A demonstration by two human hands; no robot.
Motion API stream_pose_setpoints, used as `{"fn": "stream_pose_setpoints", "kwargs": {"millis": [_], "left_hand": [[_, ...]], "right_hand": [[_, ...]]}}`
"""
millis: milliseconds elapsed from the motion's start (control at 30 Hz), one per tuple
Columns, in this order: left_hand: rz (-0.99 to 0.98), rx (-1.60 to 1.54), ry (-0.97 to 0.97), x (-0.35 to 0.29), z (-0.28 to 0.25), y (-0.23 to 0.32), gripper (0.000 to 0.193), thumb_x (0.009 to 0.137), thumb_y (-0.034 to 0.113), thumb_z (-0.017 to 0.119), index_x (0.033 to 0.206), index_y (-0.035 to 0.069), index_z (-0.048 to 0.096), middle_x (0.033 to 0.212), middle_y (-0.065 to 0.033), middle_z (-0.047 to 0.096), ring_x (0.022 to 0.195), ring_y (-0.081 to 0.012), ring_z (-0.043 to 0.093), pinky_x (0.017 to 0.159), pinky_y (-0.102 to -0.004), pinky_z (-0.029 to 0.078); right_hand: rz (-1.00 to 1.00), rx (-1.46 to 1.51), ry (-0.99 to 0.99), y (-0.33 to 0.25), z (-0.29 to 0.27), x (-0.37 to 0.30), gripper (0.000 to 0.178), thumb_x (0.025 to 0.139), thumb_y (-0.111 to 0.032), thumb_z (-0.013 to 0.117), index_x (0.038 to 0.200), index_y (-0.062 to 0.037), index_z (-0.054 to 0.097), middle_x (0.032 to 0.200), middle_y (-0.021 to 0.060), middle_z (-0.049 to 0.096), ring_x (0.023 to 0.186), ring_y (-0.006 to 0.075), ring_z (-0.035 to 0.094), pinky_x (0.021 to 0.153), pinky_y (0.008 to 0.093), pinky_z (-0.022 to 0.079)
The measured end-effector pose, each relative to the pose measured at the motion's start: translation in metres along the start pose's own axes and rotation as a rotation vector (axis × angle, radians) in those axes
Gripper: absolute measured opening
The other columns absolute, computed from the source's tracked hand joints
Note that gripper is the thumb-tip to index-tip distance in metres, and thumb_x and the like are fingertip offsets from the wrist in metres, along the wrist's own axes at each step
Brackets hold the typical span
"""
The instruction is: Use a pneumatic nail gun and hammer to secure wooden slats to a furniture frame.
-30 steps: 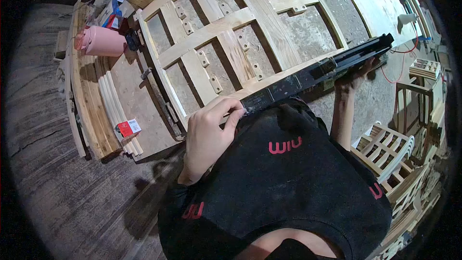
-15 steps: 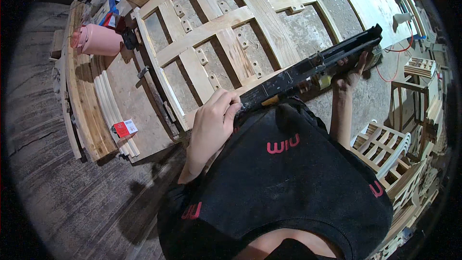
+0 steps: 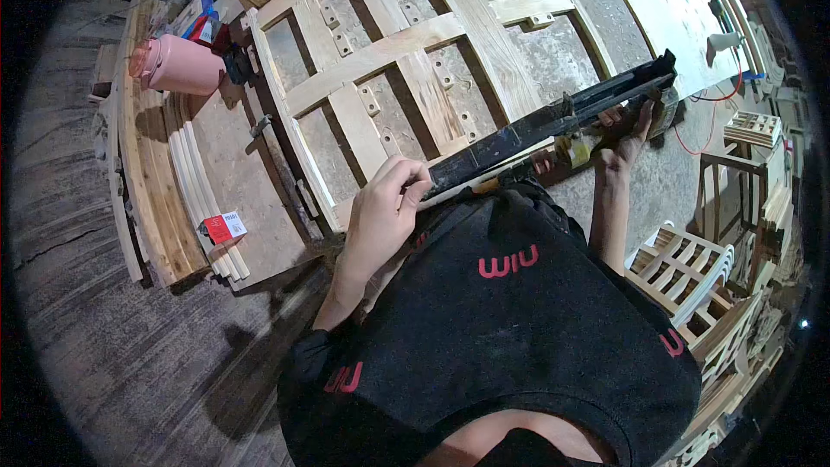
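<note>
Head view: long black tool (image 3: 536, 130) slants across the near edge of the wooden frame (image 3: 494, 60), in front of the torso; whether they touch, I cannot tell.
Left hand (image 3: 385, 207): grip pinching the tool's near end between thumb and fingers.
Right hand (image 3: 635, 134): grip grasping the tool's far part from below.
Counter (image 3: 233, 156): carries the frame; pink jug (image 3: 186, 65) at left, red-and-white box (image 3: 225, 227) on pale strips (image 3: 186, 156).
</note>
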State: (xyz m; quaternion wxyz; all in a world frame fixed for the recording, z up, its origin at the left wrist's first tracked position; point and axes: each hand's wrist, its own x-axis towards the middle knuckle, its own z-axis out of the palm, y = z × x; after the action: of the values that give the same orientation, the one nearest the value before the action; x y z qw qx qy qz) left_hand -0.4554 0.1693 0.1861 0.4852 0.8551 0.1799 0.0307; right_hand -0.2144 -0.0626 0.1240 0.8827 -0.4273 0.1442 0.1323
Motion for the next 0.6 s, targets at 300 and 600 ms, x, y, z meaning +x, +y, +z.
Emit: {"fn": "stream_pose_setpoints", "kwargs": {"millis": [300, 600], "left_hand": [[0.0, -0.032, 0.17, -0.004, -0.001, 0.007, 0.02, 0.078, 0.012, 0.065, 0.095, 0.003, 0.061, 0.1, -0.0111, 0.063, 0.083, -0.0244, 0.065, 0.067, -0.0291, 0.054], [-0.028, 0.018, 0.141, 0.004, -0.003, 0.006, 0.015, 0.076, 0.009, 0.066, 0.089, 0.004, 0.063, 0.096, -0.0098, 0.065, 0.075, -0.0207, 0.066, 0.06, -0.0293, 0.053]], "right_hand": [[0.015, 0.084, -0.01, 0.004, 0.001, -0.001, 0.049, 0.073, -0.056, 0.061, 0.066, -0.0112, 0.045, 0.058, -0.0026, 0.038, 0.055, 0.014, 0.038, 0.055, 0.0286, 0.033], [0.098, 0.051, -0.072, 0.002, 0.0, 0.005, 0.051, 0.071, -0.059, 0.061, 0.067, -0.0113, 0.045, 0.056, -0.004, 0.036, 0.054, 0.0117, 0.035, 0.054, 0.0246, 0.03]]}}
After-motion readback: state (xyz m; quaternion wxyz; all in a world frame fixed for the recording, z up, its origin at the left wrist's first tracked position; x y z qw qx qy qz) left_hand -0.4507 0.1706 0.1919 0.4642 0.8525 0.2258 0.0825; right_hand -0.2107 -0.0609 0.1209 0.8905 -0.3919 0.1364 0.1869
